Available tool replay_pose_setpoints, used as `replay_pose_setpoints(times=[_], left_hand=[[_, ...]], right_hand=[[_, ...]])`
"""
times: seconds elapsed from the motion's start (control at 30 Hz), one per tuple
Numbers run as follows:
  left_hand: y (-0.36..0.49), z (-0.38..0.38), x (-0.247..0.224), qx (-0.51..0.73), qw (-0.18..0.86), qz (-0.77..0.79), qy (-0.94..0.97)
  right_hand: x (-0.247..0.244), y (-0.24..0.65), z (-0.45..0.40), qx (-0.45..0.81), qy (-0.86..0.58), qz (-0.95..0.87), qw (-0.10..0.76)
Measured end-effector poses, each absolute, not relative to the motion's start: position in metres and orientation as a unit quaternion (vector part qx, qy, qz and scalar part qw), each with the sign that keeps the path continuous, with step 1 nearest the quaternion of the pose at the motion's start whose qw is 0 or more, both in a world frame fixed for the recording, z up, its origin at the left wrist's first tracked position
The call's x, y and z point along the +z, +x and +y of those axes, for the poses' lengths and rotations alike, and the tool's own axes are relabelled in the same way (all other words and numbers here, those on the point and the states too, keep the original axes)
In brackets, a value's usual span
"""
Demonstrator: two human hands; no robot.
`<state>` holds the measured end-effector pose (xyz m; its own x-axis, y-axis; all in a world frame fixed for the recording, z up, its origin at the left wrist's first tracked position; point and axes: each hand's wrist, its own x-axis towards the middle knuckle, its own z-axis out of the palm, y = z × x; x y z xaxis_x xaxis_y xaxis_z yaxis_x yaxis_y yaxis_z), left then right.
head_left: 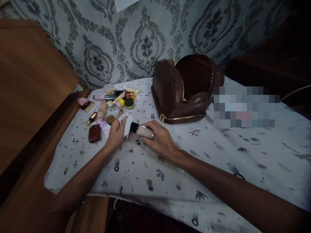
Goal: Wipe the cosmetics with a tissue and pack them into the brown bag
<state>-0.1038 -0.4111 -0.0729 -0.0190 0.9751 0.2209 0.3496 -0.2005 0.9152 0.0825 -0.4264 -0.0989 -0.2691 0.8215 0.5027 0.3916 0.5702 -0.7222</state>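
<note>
My right hand is closed around a foundation bottle of clear glass with beige contents and a black cap, held on its side. The cap points left, toward my left hand. That hand grips a folded white cloth, which lies right at the cap end; whether they touch is hard to tell. Just left of it are a dark red case, a purple and white tube and a small round olive-lidded pot. Some of my left fingers are hidden behind the cloth.
A brown zippered bag stands gaping behind my hands. Several cosmetics, among them a dark-lidded jar and a gold lipstick, lie at the left on the printed sheet. A wooden panel borders the left; a blurred patch covers something right.
</note>
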Motion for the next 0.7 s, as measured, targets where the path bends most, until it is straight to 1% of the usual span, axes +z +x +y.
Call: replay_pose_setpoints(times=[0.07, 0.1, 0.17, 0.27, 0.33, 0.43, 0.53, 0.7], left_hand=[[-0.103, -0.414, -0.073, 0.473, 0.357, 0.549, 0.590], [-0.103, -0.416, -0.073, 0.471, 0.350, 0.549, 0.596], [-0.102, -0.420, -0.074, 0.464, 0.306, 0.528, 0.642], [-0.103, -0.423, -0.076, 0.441, 0.207, 0.482, 0.728], [-0.103, -0.423, -0.076, 0.417, 0.166, 0.471, 0.759], [-0.105, -0.422, -0.073, 0.402, 0.173, 0.473, 0.765], [-0.110, -0.419, -0.073, 0.418, 0.198, 0.474, 0.749], [-0.119, -0.411, -0.086, 0.477, 0.205, 0.589, 0.619]], right_hand=[[-0.098, 0.082, -0.425, 0.254, -0.402, -0.740, 0.475], [-0.097, 0.082, -0.425, 0.261, -0.405, -0.733, 0.480], [-0.095, 0.081, -0.425, 0.279, -0.410, -0.723, 0.481], [-0.090, 0.082, -0.428, 0.313, -0.420, -0.710, 0.470], [-0.087, 0.082, -0.429, 0.334, -0.426, -0.706, 0.457], [-0.084, 0.082, -0.432, 0.378, -0.418, -0.706, 0.429], [-0.082, 0.081, -0.435, 0.427, -0.398, -0.703, 0.407], [-0.078, 0.082, -0.437, 0.509, -0.361, -0.677, 0.391]])
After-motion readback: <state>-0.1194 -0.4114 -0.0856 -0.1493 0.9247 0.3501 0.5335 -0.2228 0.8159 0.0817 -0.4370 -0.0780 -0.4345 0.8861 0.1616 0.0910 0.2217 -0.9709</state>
